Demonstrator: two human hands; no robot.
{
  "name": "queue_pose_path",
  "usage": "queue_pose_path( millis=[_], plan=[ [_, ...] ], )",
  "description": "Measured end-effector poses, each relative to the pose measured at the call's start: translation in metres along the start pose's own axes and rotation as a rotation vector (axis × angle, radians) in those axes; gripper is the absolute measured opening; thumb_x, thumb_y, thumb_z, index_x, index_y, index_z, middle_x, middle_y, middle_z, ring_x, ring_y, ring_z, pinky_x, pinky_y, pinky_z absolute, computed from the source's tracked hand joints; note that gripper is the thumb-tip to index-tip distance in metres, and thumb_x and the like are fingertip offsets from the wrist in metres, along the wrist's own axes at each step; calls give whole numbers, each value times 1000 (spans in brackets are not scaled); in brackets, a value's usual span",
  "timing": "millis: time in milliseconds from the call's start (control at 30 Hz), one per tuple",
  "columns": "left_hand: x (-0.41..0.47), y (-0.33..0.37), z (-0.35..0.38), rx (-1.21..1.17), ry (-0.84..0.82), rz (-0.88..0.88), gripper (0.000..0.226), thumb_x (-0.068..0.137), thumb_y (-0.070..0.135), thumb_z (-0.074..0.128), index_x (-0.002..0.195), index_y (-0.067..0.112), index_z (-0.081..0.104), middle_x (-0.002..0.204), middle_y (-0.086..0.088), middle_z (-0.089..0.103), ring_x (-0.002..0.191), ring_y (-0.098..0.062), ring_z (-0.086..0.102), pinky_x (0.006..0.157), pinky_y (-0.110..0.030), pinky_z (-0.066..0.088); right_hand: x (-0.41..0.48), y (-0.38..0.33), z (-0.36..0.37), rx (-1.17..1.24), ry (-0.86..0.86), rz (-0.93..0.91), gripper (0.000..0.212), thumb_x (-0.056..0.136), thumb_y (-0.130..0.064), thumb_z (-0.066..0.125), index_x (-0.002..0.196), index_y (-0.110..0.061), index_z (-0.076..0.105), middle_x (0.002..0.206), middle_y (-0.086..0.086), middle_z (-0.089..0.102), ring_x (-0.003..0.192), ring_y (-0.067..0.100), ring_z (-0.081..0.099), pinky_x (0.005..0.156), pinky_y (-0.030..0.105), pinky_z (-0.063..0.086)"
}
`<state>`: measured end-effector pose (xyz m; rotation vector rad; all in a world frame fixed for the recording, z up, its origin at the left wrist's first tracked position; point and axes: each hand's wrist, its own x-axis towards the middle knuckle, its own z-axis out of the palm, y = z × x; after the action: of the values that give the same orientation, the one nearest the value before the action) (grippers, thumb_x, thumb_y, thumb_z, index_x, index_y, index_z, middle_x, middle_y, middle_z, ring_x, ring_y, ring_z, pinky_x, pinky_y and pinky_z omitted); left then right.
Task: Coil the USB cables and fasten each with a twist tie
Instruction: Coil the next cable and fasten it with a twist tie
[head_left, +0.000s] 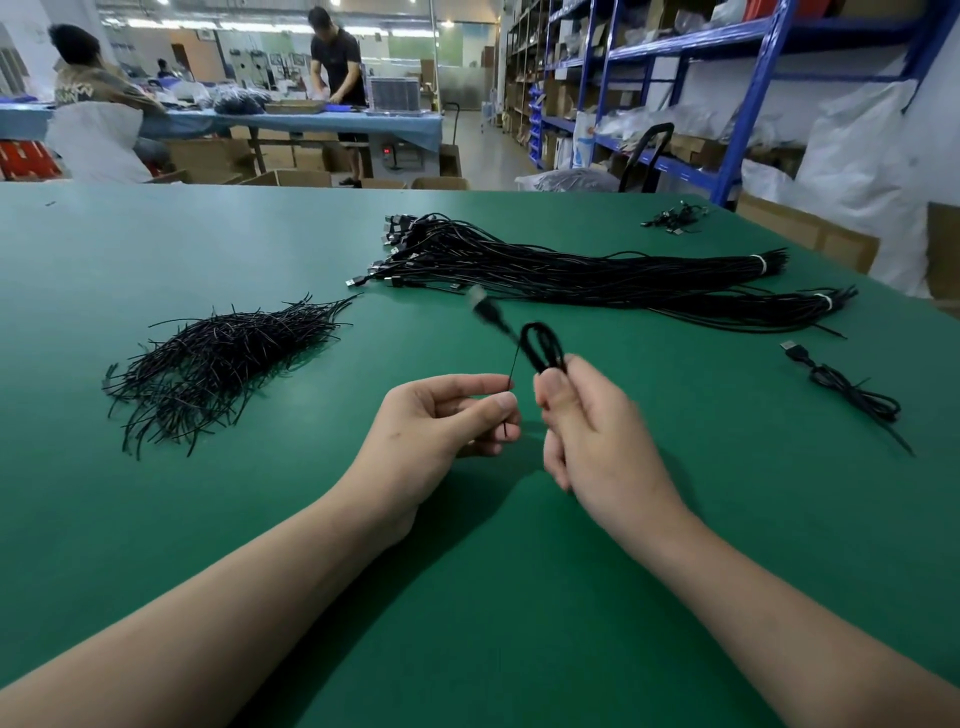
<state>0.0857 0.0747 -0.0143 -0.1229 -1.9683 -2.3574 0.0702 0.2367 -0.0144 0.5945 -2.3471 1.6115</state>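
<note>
L hand (452, 421) is pinching one thin black twist tie (511, 371) btwn thumb and index, other fingers (488, 447) curling loosely underneath; the tie is standing nearly upright, its top end just beside the cable loop. R hand (587, 426) is gripping the coiled USB cable (540, 345), fingers wrapping round the coil's lower part w/ the thumb pressing on the front, so only the upper loop is showing above the fist. The plug end (483, 304) is sticking up to the left of the loop, too blurred to tell more. Both hands are hovering above the green counter (467, 597), close together. A loose pile of twist ties (218, 358) is lying to the left, two tied bundles of uncoiled cables (571, 270) are lying behind the hands, and one coiled cable (852, 389) is lying apart at the right.
</note>
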Motion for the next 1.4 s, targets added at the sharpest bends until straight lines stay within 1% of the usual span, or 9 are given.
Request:
queue_pose_path(
  millis=[133, 233, 333, 533, 667, 900, 967, 1100, 1400],
  plan=[
    [0, -1, -2, 26, -37, 8, 26, 76, 23, 76, 96, 6, 77, 84, -11, 76, 70, -11, 68, 65, -20, 54, -3, 0, 0, -56, -124, 16, 34, 108, -33, 41, 85, -9, 48, 55, -12, 37, 48, 8, 30, 49, 28, 27],
    [1, -2, -6, 35, -72, 15, 23, 77, 26, 76, 90, 8, 80, 85, -9, 76, 70, -10, 67, 66, -19, 54, -2, 0, -1, -80, -146, 49, 33, 108, -32, 41, 84, -8, 46, 61, -6, 37, 51, 13, 31, 52, 33, 27],
    [2, -1, -7, 26, -112, 4, 22, 79, 26, 75, 92, 9, 80, 84, -8, 74, 69, -11, 64, 66, -20, 53, -1, 0, 0, -71, -145, 75, 34, 108, -32, 41, 83, -9, 45, 61, -7, 37, 51, 13, 31, 52, 35, 28],
    [2, -1, -5, -60, -141, -37, 22, 86, 21, 68, 102, 10, 79, 87, -10, 75, 71, -13, 67, 67, -22, 54, 0, 3, -1, 85, -142, 187, 34, 109, -30, 38, 86, -6, 47, 52, -16, 37, 43, 4, 31, 43, 19, 27],
    [0, -2, -3, 78, -118, 19, 19, 93, 12, 66, 107, 16, 78, 86, -5, 76, 71, -8, 64, 64, -19, 51, 1, 1, -1, 160, -150, 235, 35, 109, -29, 36, 86, -6, 47, 52, -16, 35, 42, 6, 28, 41, 17, 26],
    [2, 1, -5, 244, -66, 148, 17, 87, 27, 71, 100, 33, 80, 84, -12, 74, 73, -7, 58, 65, -22, 48, -2, -6, -1, 303, -222, 258, 32, 111, -27, 31, 86, -11, 42, 66, 0, 23, 43, 9, 23, 44, 21, 19],
    [3, 0, -6, 255, -41, 163, 14, 89, 24, 72, 96, 33, 81, 79, -6, 71, 73, -8, 58, 64, -22, 47, -2, -7, -1, 317, -244, 264, 32, 111, -28, 31, 87, -11, 42, 66, 0, 24, 42, 9, 23, 45, 23, 19],
    [2, 2, -6, 194, -41, 151, 12, 81, 34, 77, 89, 26, 80, 81, 0, 74, 74, -7, 63, 62, -22, 50, -3, -10, 0, 338, -278, 266, 33, 110, -29, 32, 85, -10, 41, 64, -2, 27, 41, 8, 24, 44, 22, 20],
    [1, 4, -5, 123, -37, 87, 20, 71, 32, 79, 87, 20, 80, 86, -4, 77, 76, -10, 70, 64, -21, 54, -4, -13, 1, 292, -234, 258, 32, 110, -26, 34, 84, -9, 44, 62, -4, 27, 43, 7, 24, 43, 20, 21]
  ],
)
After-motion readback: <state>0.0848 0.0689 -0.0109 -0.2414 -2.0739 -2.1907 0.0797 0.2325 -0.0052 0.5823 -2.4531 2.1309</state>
